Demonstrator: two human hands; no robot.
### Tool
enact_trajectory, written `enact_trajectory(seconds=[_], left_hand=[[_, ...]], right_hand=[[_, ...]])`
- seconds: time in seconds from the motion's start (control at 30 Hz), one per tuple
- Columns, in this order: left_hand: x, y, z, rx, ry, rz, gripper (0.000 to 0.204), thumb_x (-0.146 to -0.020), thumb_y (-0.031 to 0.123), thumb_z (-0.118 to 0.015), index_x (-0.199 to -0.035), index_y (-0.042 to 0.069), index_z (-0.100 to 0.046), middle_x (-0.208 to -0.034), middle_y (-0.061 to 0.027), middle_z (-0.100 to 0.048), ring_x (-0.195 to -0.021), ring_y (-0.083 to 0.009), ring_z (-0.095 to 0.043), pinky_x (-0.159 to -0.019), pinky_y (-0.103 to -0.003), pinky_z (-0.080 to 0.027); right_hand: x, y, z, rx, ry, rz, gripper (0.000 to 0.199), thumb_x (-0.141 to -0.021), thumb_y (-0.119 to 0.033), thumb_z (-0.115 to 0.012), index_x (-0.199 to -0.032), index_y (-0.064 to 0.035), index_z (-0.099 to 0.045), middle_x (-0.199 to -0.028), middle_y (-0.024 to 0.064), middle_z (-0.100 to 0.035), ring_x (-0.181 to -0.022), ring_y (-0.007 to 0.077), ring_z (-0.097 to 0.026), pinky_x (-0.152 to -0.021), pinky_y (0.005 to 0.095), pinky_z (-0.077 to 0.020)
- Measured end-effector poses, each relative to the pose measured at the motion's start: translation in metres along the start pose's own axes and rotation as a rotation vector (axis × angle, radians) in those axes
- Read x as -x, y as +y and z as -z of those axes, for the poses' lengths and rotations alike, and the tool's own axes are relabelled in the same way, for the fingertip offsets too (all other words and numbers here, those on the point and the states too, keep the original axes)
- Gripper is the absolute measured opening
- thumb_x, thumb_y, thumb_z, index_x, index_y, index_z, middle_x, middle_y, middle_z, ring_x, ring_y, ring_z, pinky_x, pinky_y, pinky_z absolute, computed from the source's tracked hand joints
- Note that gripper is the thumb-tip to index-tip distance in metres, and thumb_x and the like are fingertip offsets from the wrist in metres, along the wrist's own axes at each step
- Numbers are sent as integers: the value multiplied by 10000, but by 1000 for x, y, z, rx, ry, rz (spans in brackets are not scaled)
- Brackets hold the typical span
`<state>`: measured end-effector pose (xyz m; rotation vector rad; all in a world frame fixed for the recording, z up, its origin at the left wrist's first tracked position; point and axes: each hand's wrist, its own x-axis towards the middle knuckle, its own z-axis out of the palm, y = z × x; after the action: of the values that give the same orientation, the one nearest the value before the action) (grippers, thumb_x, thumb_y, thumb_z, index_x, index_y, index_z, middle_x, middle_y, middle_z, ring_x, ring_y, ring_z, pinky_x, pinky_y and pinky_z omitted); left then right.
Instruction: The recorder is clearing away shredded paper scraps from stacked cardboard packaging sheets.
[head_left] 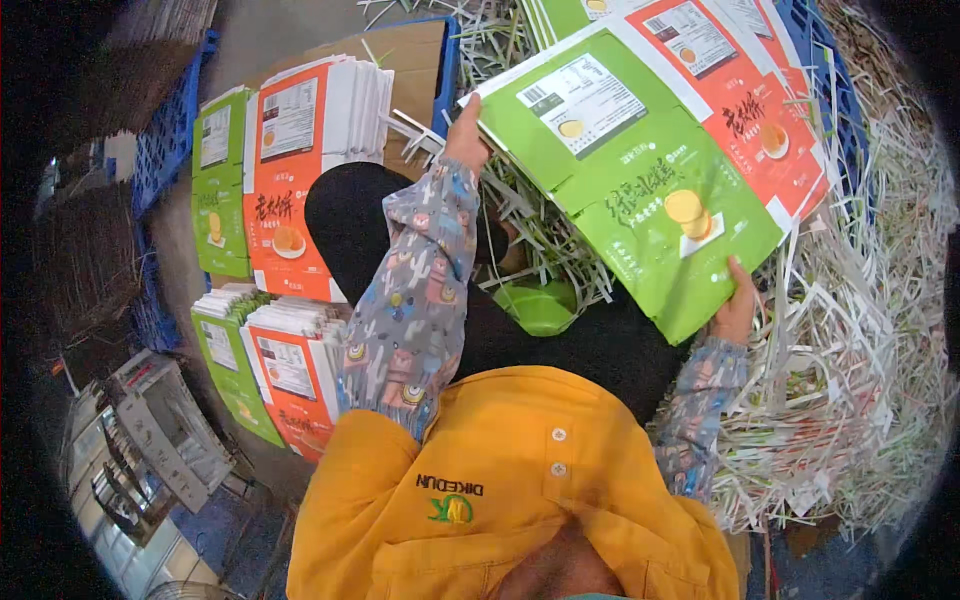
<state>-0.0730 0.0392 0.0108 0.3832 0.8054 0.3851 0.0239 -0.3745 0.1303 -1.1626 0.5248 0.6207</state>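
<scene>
My left hand [466, 135] grips the upper left corner of a green printed carton sheet [600, 130], its fingers mostly hidden beneath. My right hand [737, 305] is closed on the lower right edge of the same sheet, thumb on top. The sheet is tilted above my knees and bears a white label panel and a picture of yellow cakes. Along its far right side lies a red printed panel [765, 135] with a similar label; whether both are one piece I cannot tell. A green piece [540, 305] shows below, between my legs.
Stacks of green and red carton sheets [290, 190] stand at the left, with a lower stack [290, 365] nearer me. Shredded paper strips [800, 430] heap up at the right. A blue pallet [175, 130] and brown cardboard [415, 80] lie beyond. Machine-like equipment [165, 430] is at lower left.
</scene>
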Motion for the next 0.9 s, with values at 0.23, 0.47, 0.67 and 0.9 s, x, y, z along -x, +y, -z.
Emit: enact_trajectory(seconds=[0.23,0.47,0.67,0.9], left_hand=[[0,19,-16,-879,216,-705,255,-759,203,-569,-863,-30,-590,-714,-72,-617,-647,-202,-589,-587,-329,-445],[14,68,-48,-656,38,-203,240,-789,210,-552,-931,18,-547,-755,-44,-594,-591,-143,-568,-458,-261,-418],[42,9,-14,-500,253,-315,266,-742,182,-588,-912,-9,-512,-797,-65,-560,-637,-124,-528,-489,-251,-401],[121,-65,-23,-722,281,-123,123,-688,80,-599,-725,12,-503,-634,-45,-521,-526,-115,-486,-449,-231,-378]], right_hand=[[-21,8,10,191,28,110,330,-779,-96,-539,-1074,38,-470,-1008,102,-538,-864,186,-544,-756,289,-443],[-10,12,9,181,16,146,324,-787,-117,-515,-1073,31,-471,-1008,92,-540,-864,188,-544,-761,297,-440],[0,5,-5,-42,58,-46,330,-788,-131,-510,-1075,28,-476,-1025,93,-539,-873,194,-546,-765,295,-438],[-10,12,6,-29,76,28,340,-782,-131,-538,-1076,28,-477,-1019,106,-545,-890,210,-546,-783,310,-442]])
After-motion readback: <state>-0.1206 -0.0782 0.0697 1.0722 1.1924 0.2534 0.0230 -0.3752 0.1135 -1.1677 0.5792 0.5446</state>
